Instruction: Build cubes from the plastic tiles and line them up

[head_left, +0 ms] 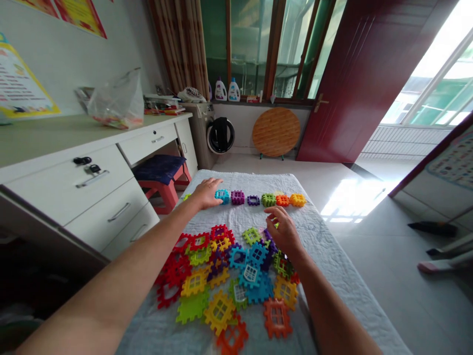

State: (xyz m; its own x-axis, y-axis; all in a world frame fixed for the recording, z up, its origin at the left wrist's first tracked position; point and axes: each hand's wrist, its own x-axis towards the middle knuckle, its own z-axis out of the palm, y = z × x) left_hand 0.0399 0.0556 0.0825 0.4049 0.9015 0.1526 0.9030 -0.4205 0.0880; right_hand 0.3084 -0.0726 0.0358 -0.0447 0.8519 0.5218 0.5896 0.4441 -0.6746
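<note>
A row of small built cubes stands across the far part of a white cloth-covered table (332,256): blue cube (222,195), purple cube (237,197), a flatter violet piece (253,200), green cube (268,199), orange cube (282,200), yellow cube (297,199). My left hand (205,193) lies flat with fingers spread, fingertips touching the blue cube. My right hand (284,231) hovers over the far edge of a pile of flat interlocking plastic tiles (225,276), fingers curled around a small green piece (275,224).
A white desk with drawers (92,182) runs along the left, with a plastic bag (118,103) on top. A red stool (162,182) stands under it. Beyond the table are a washing machine (218,133), a round wooden board (276,131) and a dark red door (369,74).
</note>
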